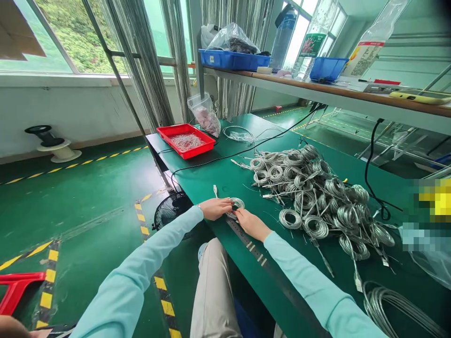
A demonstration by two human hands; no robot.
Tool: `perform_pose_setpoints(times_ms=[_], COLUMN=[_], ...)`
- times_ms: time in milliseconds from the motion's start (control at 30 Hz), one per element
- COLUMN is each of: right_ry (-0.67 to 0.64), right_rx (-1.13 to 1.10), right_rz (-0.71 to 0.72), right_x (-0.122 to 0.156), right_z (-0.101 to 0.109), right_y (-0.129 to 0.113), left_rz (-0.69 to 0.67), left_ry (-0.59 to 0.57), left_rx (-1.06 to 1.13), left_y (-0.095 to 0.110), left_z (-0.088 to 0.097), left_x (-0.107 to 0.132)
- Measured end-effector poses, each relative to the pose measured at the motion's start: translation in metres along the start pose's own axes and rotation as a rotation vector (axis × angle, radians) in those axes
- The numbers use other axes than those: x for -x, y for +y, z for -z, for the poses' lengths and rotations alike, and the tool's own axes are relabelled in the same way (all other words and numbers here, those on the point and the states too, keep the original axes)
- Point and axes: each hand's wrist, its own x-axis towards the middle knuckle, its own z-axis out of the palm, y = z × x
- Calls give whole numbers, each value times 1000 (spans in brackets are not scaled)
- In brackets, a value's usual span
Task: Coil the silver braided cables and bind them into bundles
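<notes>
Here we go, I'm working at the green counter point(211, 178), with my left hand point(213, 209) and right hand point(251, 224) closed in on a small coil of braided silver cable point(235, 205), gripping it between them from either side, right by the counter's near edge. A metal ruler point(246, 241) runs along that edge just under my right hand. A small white connector point(214, 190) lies just beyond my left hand. Off to my right, a big heap of matching coils point(317, 202) sprawls across the counter, metal tips poking out everywhere. Further up, a red tray point(185, 141) holds fine white wires, and a blue crate point(232, 60) sits on the shelf point(317, 89) overhead.
</notes>
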Motion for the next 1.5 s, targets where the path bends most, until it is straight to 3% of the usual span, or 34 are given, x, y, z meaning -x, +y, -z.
perform_pose_setpoints(times_ms=[333,467,667,833,1167,1300,1367,1500], right_ry=[-16,-14,-257,-321,-216,-83,19,238], right_rx=[-235,-427,-700,-769,-580,-391,-300,-150], right_rz=[-166,-339,-563,-649,-637,-617,-559,-266], right_x=[1,17,43,50,52,55,56,63], right_z=[13,27,30,32,41,60,76,107], right_y=[-16,-16,-1,1,-4,-11,-18,-30], left_rz=[72,87,97,119,168,249,278,261], left_ry=[-35,-44,-59,-59,-79,-49,-36,-63], left_rx=[84,112,144,149,117,113,133,237], left_y=[6,3,2,3,21,32,44,89], left_z=[8,9,10,9,17,21,31,70], left_x=[-4,-7,-9,-10,-12,-23,-33,-50])
